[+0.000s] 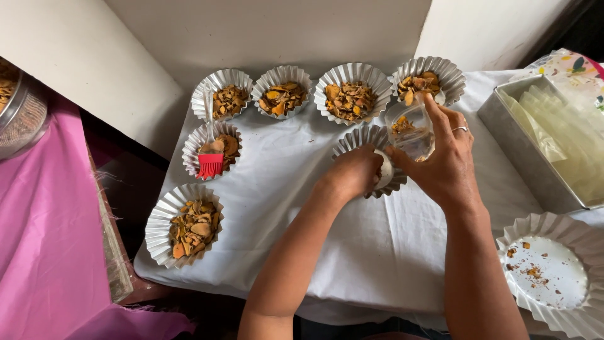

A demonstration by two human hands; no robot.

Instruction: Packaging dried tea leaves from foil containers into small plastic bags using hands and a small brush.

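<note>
A white cloth [352,239] covers the table, and fluted foil cups stand about on it. Along the far edge sit 4 in a row, each heaped with orange and brown dried chips: the first cup [224,93] at the left, the second cup [282,90], the third cup [352,92] and the fourth cup [429,80] at the right. Nearer and to the left, a fifth cup [212,150] holds chips with a red silicone brush [210,156] resting in it, bristles toward the near side. Nearest on the left, a sixth cup [183,225] is filled with the same chips. In the middle, the centre cup [368,146] sits under both hands. The left hand [355,171] is curled closed around a small white object [384,170] at that cup's rim; what the object is I cannot tell. The right hand [443,157], a ring on 1 finger, grips a clear plastic bag [412,131] with a few chips inside, held just above the centre cup. At the near right, a large fluted dish [569,311] holds only crumbs. Far right, a metal tin [522,154] contains pale translucent sheets. At the far left, a metal sieve [22,116] rests on pink fabric [44,239].
</note>
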